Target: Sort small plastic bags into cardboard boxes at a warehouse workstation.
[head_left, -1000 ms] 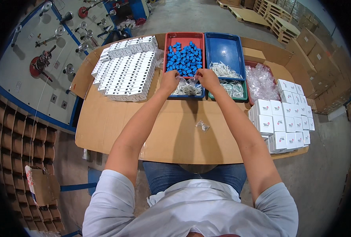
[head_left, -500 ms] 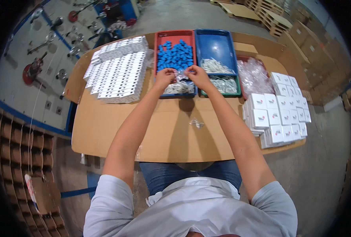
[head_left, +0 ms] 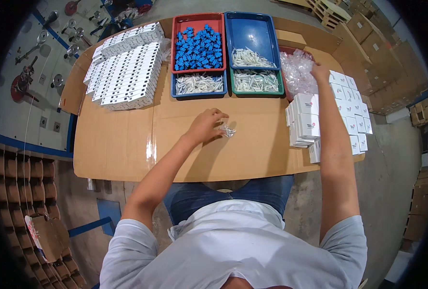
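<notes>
My left hand is over the middle of the cardboard-covered table, thumb and fingers apart. Right by its fingertips lies a small clear bag with white pieces in it. Whether the thumb touches the bag is hard to see. My right hand reaches out to the far right, at the edge of a heap of clear plastic bags in a dark red tray. Its fingers are bent and partly hidden, so any hold on a bag does not show.
Blue plastic clips fill a red tray. Beside it are a blue tray, a smaller blue tray and a green tray, with slim white pieces. White boxes stand stacked left and right.
My hands have parted from above the trays. The left came back toward me to the small bag; the right swung right to the plastic bags. The view has shifted too.
</notes>
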`<state>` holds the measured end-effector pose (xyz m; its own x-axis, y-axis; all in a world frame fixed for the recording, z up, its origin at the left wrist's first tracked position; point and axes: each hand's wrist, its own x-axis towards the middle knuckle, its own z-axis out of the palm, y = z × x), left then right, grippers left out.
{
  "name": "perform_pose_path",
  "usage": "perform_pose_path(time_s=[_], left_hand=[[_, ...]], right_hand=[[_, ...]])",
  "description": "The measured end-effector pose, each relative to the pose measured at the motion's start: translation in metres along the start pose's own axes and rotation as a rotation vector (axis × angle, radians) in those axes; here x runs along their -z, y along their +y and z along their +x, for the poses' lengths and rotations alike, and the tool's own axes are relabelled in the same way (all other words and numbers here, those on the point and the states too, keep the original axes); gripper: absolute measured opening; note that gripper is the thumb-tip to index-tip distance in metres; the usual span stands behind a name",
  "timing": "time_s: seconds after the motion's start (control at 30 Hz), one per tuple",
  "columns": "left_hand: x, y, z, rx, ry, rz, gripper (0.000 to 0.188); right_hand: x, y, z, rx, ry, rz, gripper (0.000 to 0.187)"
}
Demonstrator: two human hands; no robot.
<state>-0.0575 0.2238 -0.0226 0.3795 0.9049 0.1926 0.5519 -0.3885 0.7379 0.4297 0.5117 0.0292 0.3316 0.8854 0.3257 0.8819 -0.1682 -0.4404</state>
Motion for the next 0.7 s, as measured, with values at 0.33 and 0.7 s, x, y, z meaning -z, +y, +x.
perform_pose_path(time_s=[0.33, 0.7], left_hand=[[-0.057, -0.004, -0.018, 0.452, 0.206, -0.076, 0.027], [-0.029, 0.064, -0.062, 0.209, 0.281, -0.555, 0.023]], right_hand=[[0.016, -0.094, -0.125, 0.263, -0.075, 0.552, 0.022], [0.017, -0.159, -0.395, -0.063, -1.160, 1.206, 0.027]])
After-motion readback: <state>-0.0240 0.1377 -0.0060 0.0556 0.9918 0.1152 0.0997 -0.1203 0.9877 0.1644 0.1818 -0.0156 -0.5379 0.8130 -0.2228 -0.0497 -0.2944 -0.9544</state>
